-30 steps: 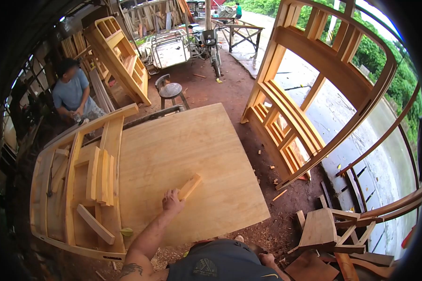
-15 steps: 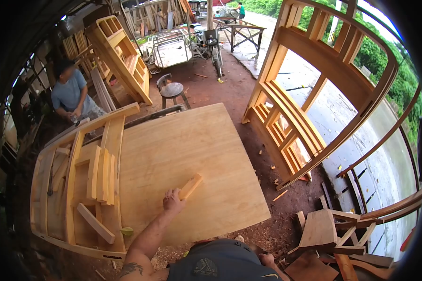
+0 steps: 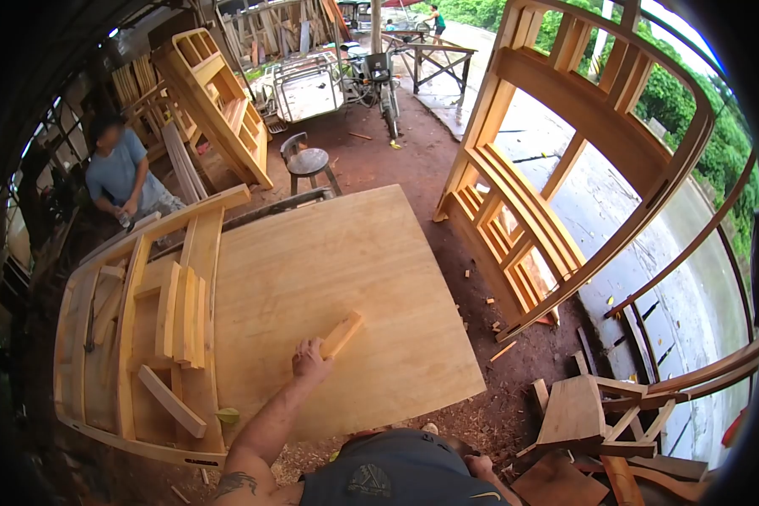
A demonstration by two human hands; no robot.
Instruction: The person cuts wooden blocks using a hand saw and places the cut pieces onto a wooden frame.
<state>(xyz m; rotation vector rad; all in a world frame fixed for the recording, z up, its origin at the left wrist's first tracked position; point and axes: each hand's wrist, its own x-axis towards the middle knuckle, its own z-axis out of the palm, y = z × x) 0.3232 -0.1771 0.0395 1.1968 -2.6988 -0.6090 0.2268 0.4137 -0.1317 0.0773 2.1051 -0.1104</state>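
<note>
My left hand (image 3: 311, 360) is closed on the near end of a short wooden block (image 3: 342, 335), which lies slanted on a large plywood sheet (image 3: 346, 253). Beside my body at the bottom, my right hand (image 3: 481, 466) hangs low near the sheet's front edge; its fingers are too small and dark to make out. To the left of the sheet is a wooden frame (image 3: 127, 363), with several short boards (image 3: 180, 316) and a loose slat (image 3: 172, 402) lying on it.
A person in a blue shirt (image 3: 122, 173) is at the left. Beyond the sheet stand a stool (image 3: 309, 161) and a motorcycle (image 3: 388, 93). A tall wooden frame (image 3: 582, 110) stands at the right, and an unfinished chair (image 3: 575, 411) lies at the lower right.
The person in the blue shirt has shifted slightly to the left. A distant person by the road has moved a little right. My left hand and the block show no clear movement.
</note>
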